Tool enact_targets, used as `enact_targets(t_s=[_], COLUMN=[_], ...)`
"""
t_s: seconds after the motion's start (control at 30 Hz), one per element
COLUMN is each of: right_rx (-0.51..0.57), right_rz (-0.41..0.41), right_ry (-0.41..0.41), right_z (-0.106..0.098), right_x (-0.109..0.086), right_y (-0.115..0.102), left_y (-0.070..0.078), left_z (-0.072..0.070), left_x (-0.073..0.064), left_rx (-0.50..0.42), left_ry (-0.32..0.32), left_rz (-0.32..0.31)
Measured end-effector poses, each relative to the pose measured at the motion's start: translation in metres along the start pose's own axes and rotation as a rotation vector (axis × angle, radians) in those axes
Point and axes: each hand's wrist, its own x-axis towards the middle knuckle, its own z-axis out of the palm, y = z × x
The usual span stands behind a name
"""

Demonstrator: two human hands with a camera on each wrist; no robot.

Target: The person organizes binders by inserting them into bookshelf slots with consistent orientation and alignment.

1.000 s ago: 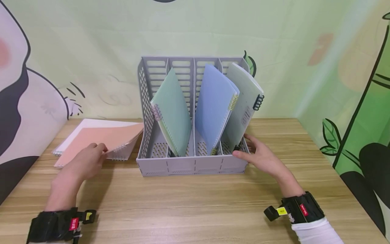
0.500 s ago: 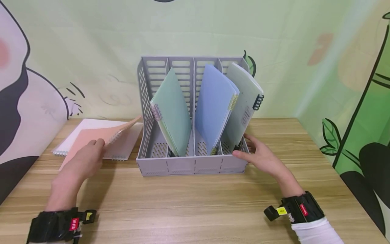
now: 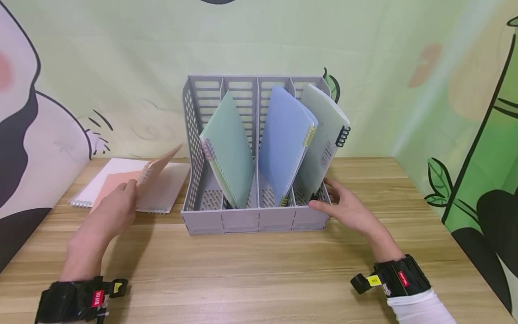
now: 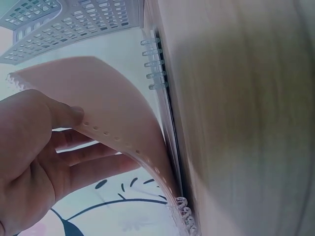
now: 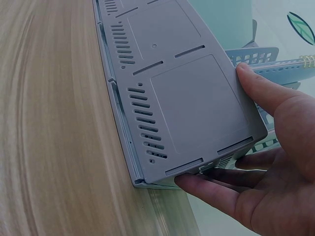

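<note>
My left hand (image 3: 115, 209) pinches a salmon-pink spiral notebook (image 3: 157, 172) by its ringed edge, thumb on one side and fingers on the other. In the left wrist view the notebook (image 4: 113, 98) bends, one end lifted and the lower end near the table. Under it lie white spiral notebooks (image 3: 173, 186). At the centre stands a grey desk file organizer (image 3: 243, 221) with upright dividers. My right hand (image 3: 350, 207) grips its front right corner, thumb on the front rim and fingers round the side. A green notebook (image 3: 232, 150), a blue one (image 3: 285, 139) and a pale grey-green one (image 3: 319, 139) lean in it.
The wooden table (image 3: 259, 274) extends in front of the organizer and to its right. A printed cloth backdrop (image 3: 141, 58) hangs directly behind the table. The leftmost slot (image 3: 210, 198) of the organizer shows its perforated floor.
The pink notebook's right end has risen off the white notebooks and tilted up and leftward in my left hand, uncovering more of the white one. My right hand and the organizer stay put.
</note>
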Motion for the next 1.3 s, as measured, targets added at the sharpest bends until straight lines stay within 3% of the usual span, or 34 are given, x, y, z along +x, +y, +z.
enact_targets(t_s=[0.47, 0.67, 0.8, 1.3], right_rx=[0.007, 0.009, 0.008, 0.002], right_rz=[-0.011, -0.008, -0.006, -0.005], right_ry=[-0.002, -0.001, 0.001, -0.003], right_z=[-0.0002, 0.0004, 0.0004, 0.0002], right_x=[0.0004, 0.0, -0.0001, 0.0008], right_y=[0.001, -0.001, -0.0002, 0.0008], left_y=[0.0039, 0.0047, 0.0058, 0.0078], left_z=[-0.0018, -0.0007, -0.0009, -0.0061], left_x=[0.0005, -0.0004, -0.0005, -0.0032], left_rx=[-0.062, -0.058, -0.066, -0.115], left_ry=[0.142, 0.258, 0.318, 0.408], left_rz=[0.032, 0.07, 0.063, 0.009])
